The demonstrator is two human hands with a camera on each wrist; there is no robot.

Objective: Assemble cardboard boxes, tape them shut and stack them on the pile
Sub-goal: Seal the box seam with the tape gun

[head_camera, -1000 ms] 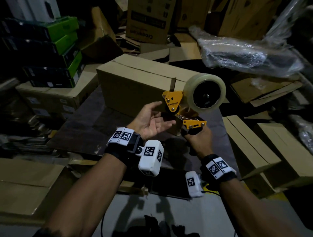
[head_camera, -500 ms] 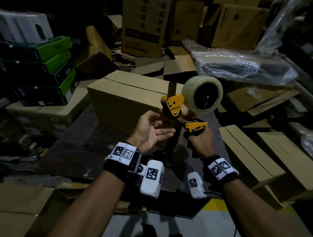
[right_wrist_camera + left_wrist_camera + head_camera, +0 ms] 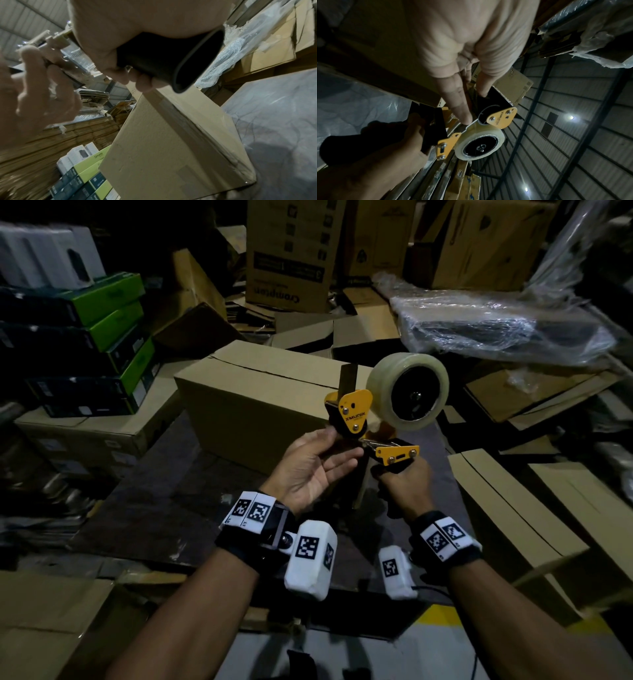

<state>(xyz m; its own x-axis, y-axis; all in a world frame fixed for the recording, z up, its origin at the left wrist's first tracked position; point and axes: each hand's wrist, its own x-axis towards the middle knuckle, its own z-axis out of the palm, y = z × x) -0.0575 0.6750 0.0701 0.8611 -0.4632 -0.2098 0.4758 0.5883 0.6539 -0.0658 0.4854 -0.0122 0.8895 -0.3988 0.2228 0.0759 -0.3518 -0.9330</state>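
Observation:
A closed brown cardboard box (image 3: pixel 253 398) lies on the dark work surface (image 3: pixel 164 491) ahead; its top seam shows as a dark line. My right hand (image 3: pixel 404 487) grips the black handle (image 3: pixel 163 58) of a yellow tape dispenser (image 3: pixel 354 412), held up in front of the box with its clear tape roll (image 3: pixel 407 392) to the right. My left hand (image 3: pixel 329 453) is palm up with fairly straight fingers. In the left wrist view its thumb and forefinger (image 3: pixel 464 115) touch the dispenser (image 3: pixel 501 119) at the front roller, beside the toothed blade. The box (image 3: pixel 171 142) is below the handle.
Green-and-black product boxes (image 3: pixel 85 337) are stacked at the left on a carton. Flat cardboard blanks (image 3: pixel 513 508) lie at the right. A plastic-wrapped bundle (image 3: pixel 496 326) sits at the back right, with printed cartons (image 3: pixel 291 251) behind. Flattened cardboard (image 3: pixel 44 611) lies at the near left.
My left hand has moved up and right until its fingertips touch the dispenser's front. The right hand keeps its grip on the handle. The box now appears lower in view.

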